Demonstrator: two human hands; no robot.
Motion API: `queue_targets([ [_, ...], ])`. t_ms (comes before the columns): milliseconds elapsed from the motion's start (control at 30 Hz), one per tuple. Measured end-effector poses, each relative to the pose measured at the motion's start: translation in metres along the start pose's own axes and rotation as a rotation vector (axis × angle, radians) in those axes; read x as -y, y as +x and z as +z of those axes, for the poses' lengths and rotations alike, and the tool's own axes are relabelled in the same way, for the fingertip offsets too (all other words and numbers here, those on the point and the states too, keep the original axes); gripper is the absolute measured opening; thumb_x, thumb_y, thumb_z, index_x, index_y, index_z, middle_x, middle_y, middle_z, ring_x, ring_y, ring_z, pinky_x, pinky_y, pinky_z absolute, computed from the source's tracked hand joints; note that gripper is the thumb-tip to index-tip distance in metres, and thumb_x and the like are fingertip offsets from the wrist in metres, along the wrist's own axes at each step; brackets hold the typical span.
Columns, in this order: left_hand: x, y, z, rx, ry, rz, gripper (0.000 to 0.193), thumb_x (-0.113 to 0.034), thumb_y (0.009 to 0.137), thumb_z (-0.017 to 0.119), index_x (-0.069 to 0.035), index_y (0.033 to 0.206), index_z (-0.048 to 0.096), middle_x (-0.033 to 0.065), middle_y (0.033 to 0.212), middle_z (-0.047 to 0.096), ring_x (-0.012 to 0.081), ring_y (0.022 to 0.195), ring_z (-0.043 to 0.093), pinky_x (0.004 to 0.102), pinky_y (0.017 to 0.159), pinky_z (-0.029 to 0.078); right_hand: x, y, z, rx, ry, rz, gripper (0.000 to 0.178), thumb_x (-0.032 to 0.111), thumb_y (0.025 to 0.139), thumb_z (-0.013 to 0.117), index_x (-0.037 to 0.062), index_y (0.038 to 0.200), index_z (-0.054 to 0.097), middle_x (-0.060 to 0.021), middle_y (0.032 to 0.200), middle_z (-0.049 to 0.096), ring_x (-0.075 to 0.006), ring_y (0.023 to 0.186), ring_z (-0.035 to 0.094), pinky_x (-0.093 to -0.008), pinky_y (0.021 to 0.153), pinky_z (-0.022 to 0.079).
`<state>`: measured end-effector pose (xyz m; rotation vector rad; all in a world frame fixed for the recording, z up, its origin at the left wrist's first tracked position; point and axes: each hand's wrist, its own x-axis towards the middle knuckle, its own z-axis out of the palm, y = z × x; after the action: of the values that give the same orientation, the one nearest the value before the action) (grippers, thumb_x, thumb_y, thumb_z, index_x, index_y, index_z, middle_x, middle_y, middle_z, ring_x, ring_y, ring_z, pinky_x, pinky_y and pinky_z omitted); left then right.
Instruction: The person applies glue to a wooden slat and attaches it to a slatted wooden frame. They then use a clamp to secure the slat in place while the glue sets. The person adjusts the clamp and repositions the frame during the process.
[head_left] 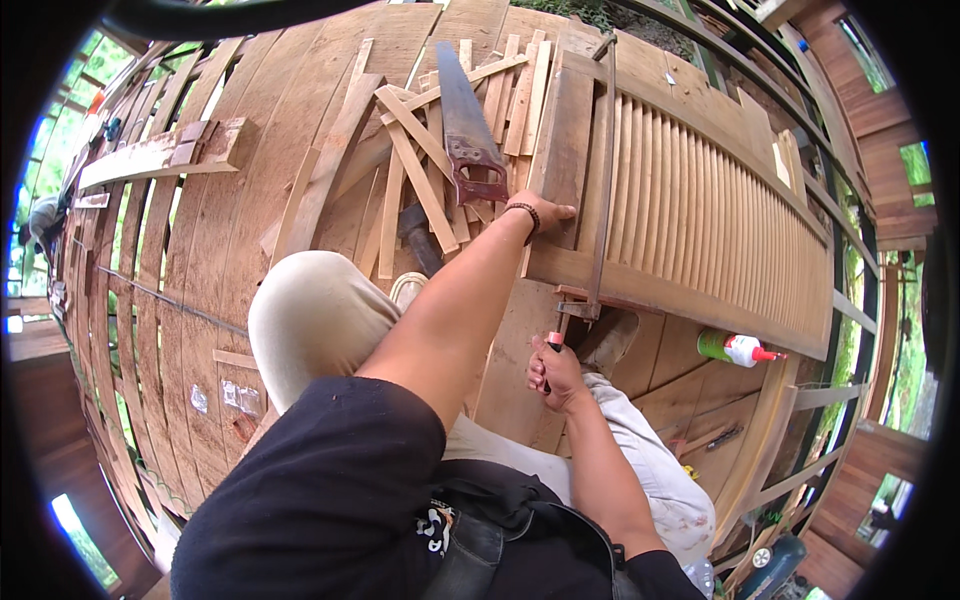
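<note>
The slatted wooden louvre shutter [700,215] lies ahead, long axis running away rightward. The left hand [540,212] presses flat on its near-left frame; the right hand [556,372], closed around the long metal bar clamp's [601,180] handle (red-tipped), sits nearer the body.

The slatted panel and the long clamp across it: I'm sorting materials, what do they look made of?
The slatted shutter panel looks like bare, unfinished wood: tan and matte. The long bar clamp seems to be dull grey-brown metal, possibly rusted. The left hand rests on the panel's frame.
</note>
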<state>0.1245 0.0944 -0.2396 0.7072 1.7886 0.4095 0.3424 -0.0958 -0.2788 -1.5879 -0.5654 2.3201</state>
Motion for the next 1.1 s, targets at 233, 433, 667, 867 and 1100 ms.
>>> queue_targets([
  [233, -0.002, 0.006, 0.008, 0.02, 0.046, 0.081, 0.091, -0.055, 0.075, 0.085, 0.008, 0.134, 0.057, 0.0225, 0.136, 0.062, 0.0297, 0.126, 0.061, 0.0383, 0.103, 0.05, -0.037, 0.029, -0.007, -0.559, -0.607, -0.331, 0.032, 0.028, 0.098, 0.066, 0.0058, 0.081, 0.05, -0.0018, 0.057, 0.05, -0.0147, 0.042, 0.048, -0.0318, 0.039, 0.041],
  [433, 0.011, 0.011, -0.002, 0.011, 0.052, 0.066, 0.095, -0.055, 0.073, 0.087, 0.008, 0.136, 0.056, 0.0233, 0.137, 0.06, 0.0308, 0.127, 0.059, 0.0378, 0.104, 0.05, -0.009, 0.005, 0.028, -0.494, -0.467, -0.172, 0.031, 0.028, 0.098, 0.066, 0.0102, 0.08, 0.049, -0.0002, 0.057, 0.048, -0.0139, 0.042, 0.047, -0.0313, 0.038, 0.037],
  [667, 0.003, -0.003, -0.003, 0.025, 0.049, 0.071, 0.095, -0.056, 0.073, 0.086, 0.009, 0.136, 0.055, 0.0237, 0.139, 0.059, 0.031, 0.128, 0.059, 0.0382, 0.105, 0.049, 0.001, -0.003, -0.007, 0.13, 0.169, 0.058, 0.03, 0.029, 0.097, 0.069, 0.012, 0.085, 0.047, -0.0014, 0.062, 0.051, -0.0155, 0.049, 0.052, -0.0351, 0.046, 0.044],
  [867, 0.003, 0.004, 0.001, 0.008, 0.064, 0.071, 0.092, -0.055, 0.075, 0.085, 0.008, 0.136, 0.056, 0.0231, 0.138, 0.06, 0.0315, 0.128, 0.059, 0.0381, 0.105, 0.049, -0.036, 0.026, -0.001, -0.605, -0.717, -0.344, 0.034, 0.034, 0.094, 0.07, 0.0027, 0.089, 0.057, -0.0133, 0.076, 0.064, -0.0206, 0.061, 0.065, -0.0383, 0.057, 0.051],
  [1100, 0.006, 0.008, -0.001, 0.013, 0.075, 0.05, 0.093, -0.058, 0.073, 0.085, 0.006, 0.134, 0.059, 0.0221, 0.136, 0.062, 0.0306, 0.125, 0.061, 0.0368, 0.103, 0.051, -0.008, 0.007, 0.009, -0.352, -0.433, -0.119, 0.032, 0.033, 0.095, 0.07, 0.0045, 0.091, 0.056, -0.0107, 0.071, 0.063, -0.0196, 0.056, 0.062, -0.0381, 0.053, 0.049],
])
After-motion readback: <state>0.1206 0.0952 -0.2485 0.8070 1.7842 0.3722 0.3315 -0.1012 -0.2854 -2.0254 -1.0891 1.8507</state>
